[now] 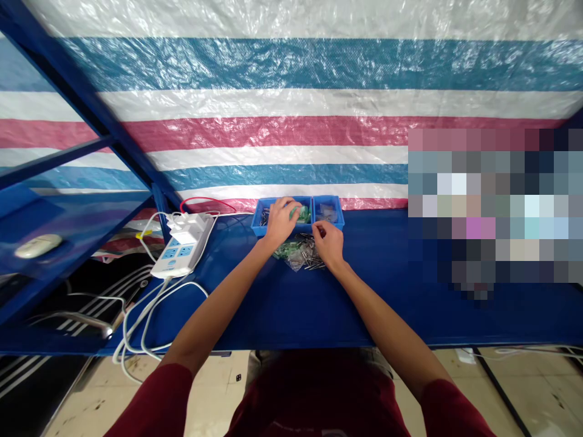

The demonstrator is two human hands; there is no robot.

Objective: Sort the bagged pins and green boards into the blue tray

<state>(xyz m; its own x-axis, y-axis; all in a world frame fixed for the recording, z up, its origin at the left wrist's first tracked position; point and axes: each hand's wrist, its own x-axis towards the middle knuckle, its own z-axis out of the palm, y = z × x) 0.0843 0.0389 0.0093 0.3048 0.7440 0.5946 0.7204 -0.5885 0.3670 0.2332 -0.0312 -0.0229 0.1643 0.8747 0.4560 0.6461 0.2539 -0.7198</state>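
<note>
A blue divided bin [259, 231] stands at the back of the blue table. My left hand [281, 221] reaches over its left part, fingers curved and a little apart, close to some green pieces [304, 213]. Whether it touches them I cannot tell. At the bin's front edge, right of the divider, my right hand [330, 243] has thumb and fingertips pinched together; anything between them is too small to make out. In front of the bin lies a loose pile of thin metal pins [312, 254], beside green pieces [286, 249] and a clear plastic bag [297, 261].
To the left, a white power strip [175, 262] carries plugged-in white adapters [187, 227], with white cables [146, 315] running over the table edge. A blue metal frame [109, 130] rises beside it. A striped plastic sheet [273, 130] hangs behind. The right side is pixelated.
</note>
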